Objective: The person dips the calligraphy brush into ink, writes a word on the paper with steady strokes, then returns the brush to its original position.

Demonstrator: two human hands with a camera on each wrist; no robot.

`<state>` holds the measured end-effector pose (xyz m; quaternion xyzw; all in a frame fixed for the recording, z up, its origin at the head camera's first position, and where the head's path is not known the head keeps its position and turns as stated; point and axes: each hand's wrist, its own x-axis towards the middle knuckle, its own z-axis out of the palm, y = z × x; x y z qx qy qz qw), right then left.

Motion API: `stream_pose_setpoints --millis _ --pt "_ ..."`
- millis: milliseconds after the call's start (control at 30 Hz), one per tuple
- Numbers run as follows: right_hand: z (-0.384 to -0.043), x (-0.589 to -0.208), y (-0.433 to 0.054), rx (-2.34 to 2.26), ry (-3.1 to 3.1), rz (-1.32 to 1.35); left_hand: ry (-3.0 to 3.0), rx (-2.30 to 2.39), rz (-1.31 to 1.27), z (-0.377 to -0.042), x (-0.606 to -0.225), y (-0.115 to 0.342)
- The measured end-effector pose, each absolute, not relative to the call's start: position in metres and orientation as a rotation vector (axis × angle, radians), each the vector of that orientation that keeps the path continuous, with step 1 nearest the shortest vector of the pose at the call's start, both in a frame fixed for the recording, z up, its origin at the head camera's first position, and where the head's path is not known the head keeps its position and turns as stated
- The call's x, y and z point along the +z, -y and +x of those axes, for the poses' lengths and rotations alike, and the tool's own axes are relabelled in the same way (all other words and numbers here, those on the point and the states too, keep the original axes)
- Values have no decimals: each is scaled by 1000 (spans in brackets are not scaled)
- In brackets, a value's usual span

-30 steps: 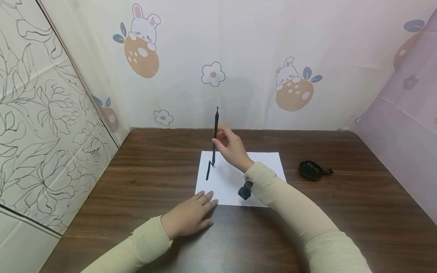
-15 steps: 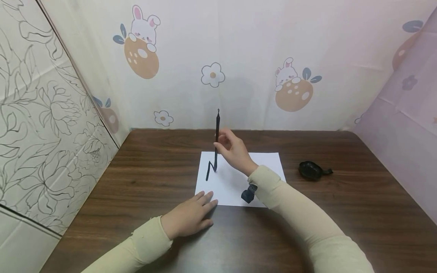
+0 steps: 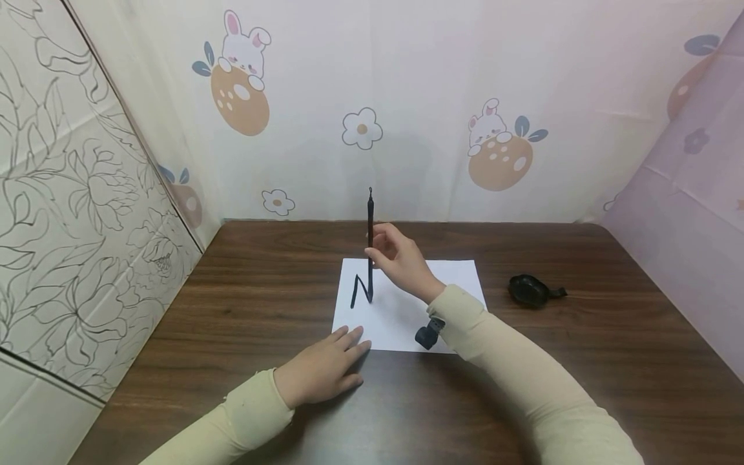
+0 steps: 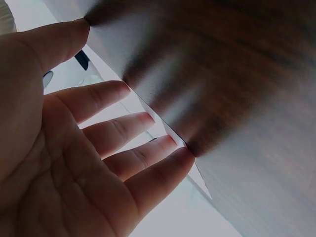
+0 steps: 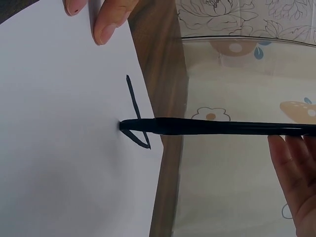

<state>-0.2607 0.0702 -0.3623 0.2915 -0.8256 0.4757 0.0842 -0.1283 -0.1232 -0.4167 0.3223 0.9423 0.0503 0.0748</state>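
My right hand (image 3: 401, 261) pinches a black writing brush (image 3: 370, 216) partway up its handle and holds it nearly upright. The brush tip meets the white paper (image 3: 424, 278) at the lower end of a slanting black stroke (image 5: 136, 137). Together with a straighter line (image 5: 132, 94) on its left, that stroke forms a sharp peak on the sheet's left part. My left hand (image 3: 322, 368) lies flat with fingers spread, its fingertips on the paper's near left corner. In the left wrist view the fingers (image 4: 116, 131) are extended along the sheet's edge.
To the right of the paper a small black dish with a short handle (image 3: 529, 290) sits on the brown wooden table (image 3: 581, 374). Behind the table hangs a pale curtain (image 3: 418, 77) with rabbit and flower prints. A floral panel (image 3: 81, 168) stands along the left side.
My right hand has moved toward me and slightly right with the brush, and the slanting stroke has grown longer down the paper. The left hand has stayed in place.
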Motion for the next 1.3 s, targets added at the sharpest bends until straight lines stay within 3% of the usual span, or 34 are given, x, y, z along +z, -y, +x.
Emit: stream_pose_setpoints --millis 1300 --pt "-271 -367 -77 1513 2461 809 -2835 159 957 -127 -421 123"
